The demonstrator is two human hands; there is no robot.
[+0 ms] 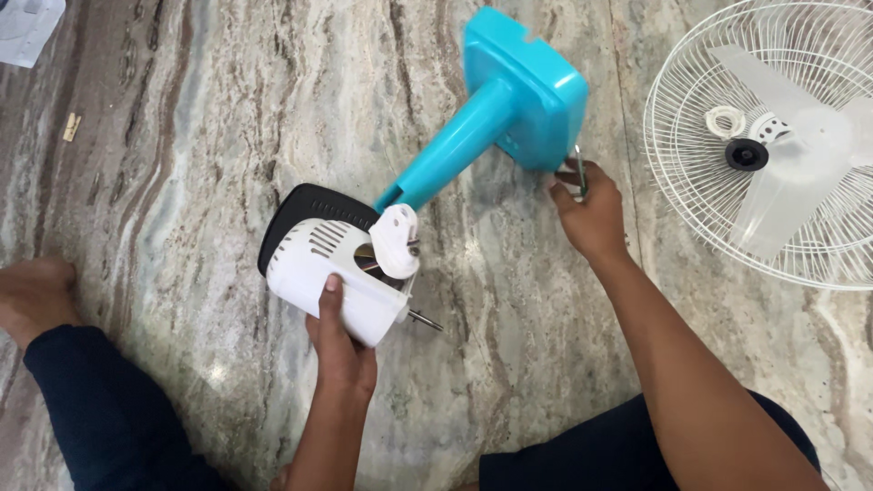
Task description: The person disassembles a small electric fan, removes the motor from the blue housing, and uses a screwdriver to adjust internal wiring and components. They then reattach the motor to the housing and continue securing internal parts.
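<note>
My left hand (338, 338) grips a white fan motor housing (318, 265) with vent slots and a short metal shaft (424, 320) sticking out to the right. A white neck joint (396, 239) links the housing to a turquoise stand pole (447, 152), which ends in a square turquoise base (527, 82) tipped up off the floor. My right hand (589, 216) is at the base's lower corner, closed on a small metal tool (579, 173). A black oval cover (305, 211) lies under the housing.
A white wire fan guard (691, 173) with translucent blades (782, 173) inside lies on the marble floor at the right. My bare foot (35, 295) and dark-trousered legs frame the bottom. A white object (27, 27) and a small clip (71, 126) lie at far left.
</note>
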